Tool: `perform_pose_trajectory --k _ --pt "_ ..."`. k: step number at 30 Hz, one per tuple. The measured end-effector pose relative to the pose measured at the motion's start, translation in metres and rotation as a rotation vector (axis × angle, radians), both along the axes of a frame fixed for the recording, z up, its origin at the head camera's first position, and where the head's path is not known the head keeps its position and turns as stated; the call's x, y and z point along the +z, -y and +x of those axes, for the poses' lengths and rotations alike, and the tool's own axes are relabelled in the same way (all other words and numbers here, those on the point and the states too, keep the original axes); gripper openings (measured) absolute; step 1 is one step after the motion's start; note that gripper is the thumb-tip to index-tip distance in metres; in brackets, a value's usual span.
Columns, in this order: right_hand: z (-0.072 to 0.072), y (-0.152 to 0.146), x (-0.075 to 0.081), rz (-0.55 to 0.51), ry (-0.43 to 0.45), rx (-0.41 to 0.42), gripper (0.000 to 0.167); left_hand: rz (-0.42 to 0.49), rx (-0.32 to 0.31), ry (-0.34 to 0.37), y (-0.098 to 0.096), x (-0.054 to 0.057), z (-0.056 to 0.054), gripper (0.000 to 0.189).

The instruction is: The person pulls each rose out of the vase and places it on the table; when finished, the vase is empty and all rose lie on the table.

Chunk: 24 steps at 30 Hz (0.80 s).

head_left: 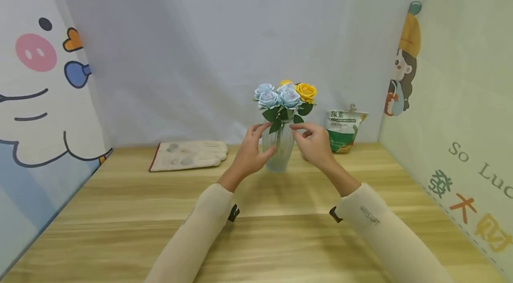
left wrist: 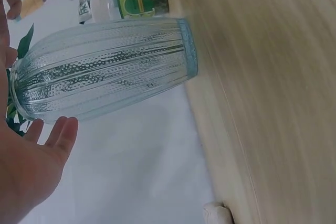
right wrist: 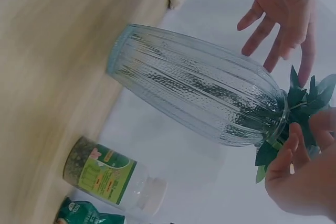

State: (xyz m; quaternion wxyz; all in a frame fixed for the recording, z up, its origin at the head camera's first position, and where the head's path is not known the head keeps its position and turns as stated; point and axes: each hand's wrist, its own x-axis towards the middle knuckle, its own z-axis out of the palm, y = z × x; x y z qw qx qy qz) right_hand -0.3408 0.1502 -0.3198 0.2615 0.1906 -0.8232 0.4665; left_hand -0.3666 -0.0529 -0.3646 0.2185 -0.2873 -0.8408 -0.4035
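Observation:
A clear ribbed glass vase (head_left: pixel 279 151) stands upright on the table, holding artificial roses (head_left: pixel 282 96) in pale blue and yellow with dark green leaves. My left hand (head_left: pixel 254 151) is at the vase's left side, fingertips by the rim and thumb spread apart; in the left wrist view its fingers (left wrist: pixel 62 132) are loosely extended beside the glass. On the other side, my right hand (head_left: pixel 314 142) has its thumb and forefinger right at the rim, among the lower leaves (right wrist: pixel 307 103). No leaf shows between those fingertips in the right wrist view.
To the left lies a pair of off-white work gloves (head_left: pixel 188 155). Behind my right hand is a green and white pouch (head_left: pixel 344 133) with a clip on top. A jar with a green label (right wrist: pixel 107 174) stands near the pouch. Fabric walls (head_left: pixel 216 51) border the table.

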Motion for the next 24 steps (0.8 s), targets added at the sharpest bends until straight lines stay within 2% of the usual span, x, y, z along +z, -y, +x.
perform_pose_trajectory --k 4,7,14,17,21,24 --pt "-0.009 0.004 0.005 -0.055 -0.066 -0.049 0.019 0.025 -0.013 0.004 -0.002 0.000 -0.004 0.064" --pt "-0.015 0.006 0.006 -0.070 -0.076 -0.075 0.022 0.045 -0.019 0.000 -0.002 -0.001 -0.006 0.064" --pt "-0.021 0.008 0.007 -0.034 0.006 -0.106 0.030 0.060 -0.011 0.002 -0.001 -0.006 -0.014 0.063" --pt "-0.023 0.007 0.008 -0.038 0.029 -0.109 0.030 0.065 -0.028 -0.001 -0.002 -0.007 -0.018 0.064" --pt "-0.029 0.007 0.008 -0.045 0.024 -0.104 0.029 0.079 -0.051 -0.016 -0.003 -0.008 -0.025 0.066" --pt "-0.035 0.008 0.007 -0.047 0.016 -0.096 0.028 0.083 -0.035 -0.034 -0.001 -0.008 -0.029 0.069"
